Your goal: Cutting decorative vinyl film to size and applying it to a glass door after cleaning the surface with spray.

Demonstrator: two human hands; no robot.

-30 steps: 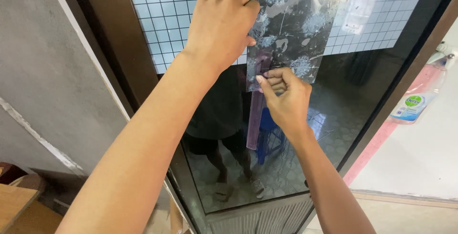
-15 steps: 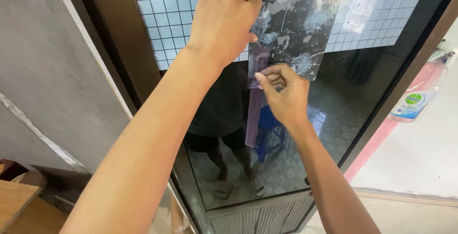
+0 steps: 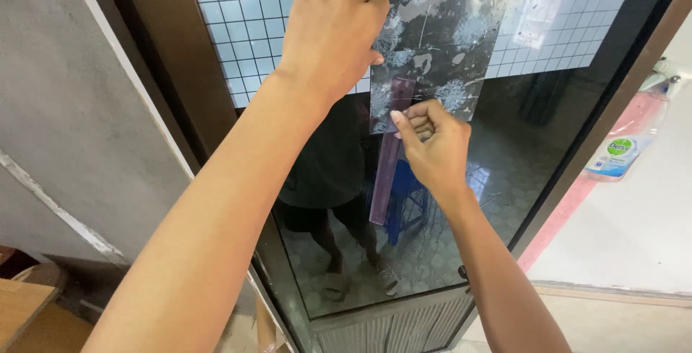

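Note:
My left hand (image 3: 333, 25) presses flat against a dark glass door panel (image 3: 504, 151), over the edge of a white grid-patterned film (image 3: 241, 29) stuck on the glass. Beside it is a clear film patch with frosty flower shapes (image 3: 440, 36). My right hand (image 3: 431, 145) is pinched on a long translucent purple ruler (image 3: 389, 173), which lies upright against the glass along the patch's left edge. The ruler's lower end hangs below my hand.
The glass reflects a person's legs and a blue stool (image 3: 407, 198). A dark door frame (image 3: 605, 122) runs diagonally at the right, with a plastic bottle (image 3: 618, 155) on the floor beyond it. A grey wall (image 3: 72, 122) stands at the left and a wooden surface (image 3: 21, 310) sits at the lower left.
My right hand and the ruler have shifted slightly up and left along the film's edge. My left hand stays pressed on the glass.

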